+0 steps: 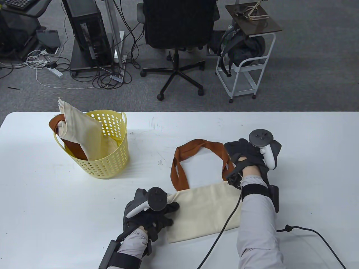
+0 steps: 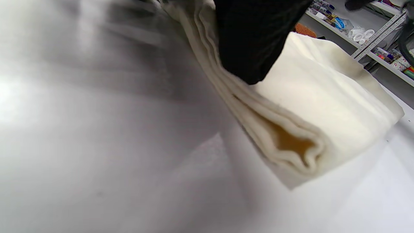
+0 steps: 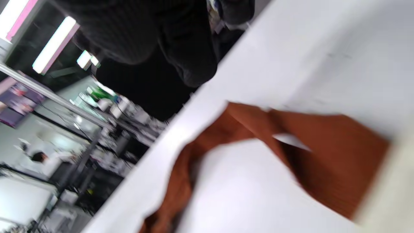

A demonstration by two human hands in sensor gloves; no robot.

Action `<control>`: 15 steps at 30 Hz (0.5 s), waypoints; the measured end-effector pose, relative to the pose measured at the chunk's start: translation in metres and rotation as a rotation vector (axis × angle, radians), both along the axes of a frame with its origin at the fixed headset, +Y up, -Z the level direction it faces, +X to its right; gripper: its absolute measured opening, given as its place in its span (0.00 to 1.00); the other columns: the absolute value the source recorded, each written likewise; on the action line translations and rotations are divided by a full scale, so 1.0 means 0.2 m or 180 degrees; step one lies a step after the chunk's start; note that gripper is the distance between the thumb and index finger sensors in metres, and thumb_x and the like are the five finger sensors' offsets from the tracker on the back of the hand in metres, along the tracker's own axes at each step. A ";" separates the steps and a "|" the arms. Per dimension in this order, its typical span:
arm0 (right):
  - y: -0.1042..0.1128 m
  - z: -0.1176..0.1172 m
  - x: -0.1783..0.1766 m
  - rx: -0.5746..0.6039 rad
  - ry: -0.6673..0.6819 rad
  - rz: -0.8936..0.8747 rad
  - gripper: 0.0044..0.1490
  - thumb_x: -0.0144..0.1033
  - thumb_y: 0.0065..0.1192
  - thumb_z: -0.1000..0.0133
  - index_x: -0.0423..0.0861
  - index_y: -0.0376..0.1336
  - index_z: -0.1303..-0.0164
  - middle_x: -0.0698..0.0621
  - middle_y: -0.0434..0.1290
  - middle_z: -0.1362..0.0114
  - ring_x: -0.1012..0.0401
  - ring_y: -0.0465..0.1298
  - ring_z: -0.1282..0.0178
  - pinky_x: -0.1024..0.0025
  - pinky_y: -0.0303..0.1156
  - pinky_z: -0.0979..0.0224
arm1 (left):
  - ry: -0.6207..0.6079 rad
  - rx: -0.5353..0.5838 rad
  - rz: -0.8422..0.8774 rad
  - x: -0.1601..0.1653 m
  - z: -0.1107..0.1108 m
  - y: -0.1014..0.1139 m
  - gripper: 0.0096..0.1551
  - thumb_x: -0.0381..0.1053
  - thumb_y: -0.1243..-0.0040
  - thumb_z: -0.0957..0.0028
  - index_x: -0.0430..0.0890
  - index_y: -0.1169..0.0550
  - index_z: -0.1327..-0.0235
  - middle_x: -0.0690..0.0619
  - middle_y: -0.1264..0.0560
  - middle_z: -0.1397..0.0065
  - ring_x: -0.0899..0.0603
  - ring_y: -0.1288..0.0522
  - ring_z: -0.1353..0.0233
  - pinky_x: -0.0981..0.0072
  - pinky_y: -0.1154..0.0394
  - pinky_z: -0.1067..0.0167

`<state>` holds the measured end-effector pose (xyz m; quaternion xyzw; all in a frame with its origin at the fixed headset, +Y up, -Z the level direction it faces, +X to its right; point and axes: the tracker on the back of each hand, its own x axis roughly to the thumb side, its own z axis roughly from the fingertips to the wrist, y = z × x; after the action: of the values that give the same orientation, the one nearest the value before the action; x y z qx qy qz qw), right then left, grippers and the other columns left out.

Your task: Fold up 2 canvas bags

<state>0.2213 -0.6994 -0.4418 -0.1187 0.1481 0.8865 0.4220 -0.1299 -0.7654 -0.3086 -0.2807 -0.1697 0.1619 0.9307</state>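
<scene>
A cream canvas bag (image 1: 207,207) lies folded into a strip on the white table (image 1: 56,196), its brown handles (image 1: 179,168) spread out away from me. My left hand (image 1: 171,214) rests on the bag's left end; in the left wrist view a gloved finger (image 2: 252,48) lies on the stacked layers of the bag (image 2: 323,97). My right hand (image 1: 234,152) hovers over the right handle; in the right wrist view its fingers (image 3: 194,61) are above the handles (image 3: 323,155) with nothing between them. A second canvas bag (image 1: 81,129) sticks out of a yellow basket (image 1: 112,165), unfolded.
The basket stands at the table's left, well away from both hands. A black cable (image 1: 224,224) from my right wrist runs across the folded bag's right part. An office chair (image 1: 176,28) and a white cart (image 1: 246,70) stand on the floor beyond the far edge.
</scene>
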 end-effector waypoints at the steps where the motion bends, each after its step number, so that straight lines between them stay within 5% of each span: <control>1: -0.05 0.01 0.00 -0.0161 0.0093 -0.0022 0.37 0.54 0.58 0.44 0.41 0.71 0.35 0.34 0.42 0.16 0.35 0.33 0.21 0.31 0.32 0.26 | 0.0000 0.0000 0.0001 0.00 0.00 0.00 0.35 0.47 0.26 0.42 0.59 0.30 0.22 0.41 0.53 0.12 0.28 0.59 0.16 0.19 0.59 0.31; 5: -0.21 0.02 -0.08 -0.0531 0.0123 -0.0068 0.37 0.54 0.58 0.44 0.42 0.71 0.32 0.31 0.36 0.18 0.34 0.29 0.23 0.31 0.29 0.28 | 0.0000 -0.0005 0.0010 0.00 0.00 0.00 0.35 0.47 0.26 0.42 0.59 0.30 0.22 0.41 0.54 0.13 0.28 0.60 0.16 0.19 0.59 0.31; 8: -0.29 0.01 -0.18 -0.0523 0.0116 0.0087 0.38 0.51 0.57 0.44 0.41 0.68 0.29 0.26 0.42 0.20 0.30 0.36 0.24 0.31 0.31 0.29 | 0.0006 -0.0013 0.0024 0.00 0.00 0.00 0.35 0.47 0.26 0.42 0.59 0.30 0.22 0.41 0.54 0.13 0.28 0.60 0.16 0.19 0.60 0.31; 15: -0.28 -0.02 -0.54 -0.0436 0.0947 0.0841 0.49 0.56 0.58 0.45 0.35 0.55 0.22 0.29 0.49 0.21 0.33 0.40 0.22 0.29 0.31 0.29 | 0.0022 -0.0040 0.0056 0.00 0.00 0.00 0.35 0.46 0.26 0.41 0.59 0.30 0.22 0.42 0.54 0.12 0.28 0.61 0.16 0.19 0.60 0.30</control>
<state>0.1127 -0.7546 -0.4463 -0.0333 0.2518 0.9298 0.2666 -0.1304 -0.7660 -0.3090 -0.2844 -0.1680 0.1721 0.9281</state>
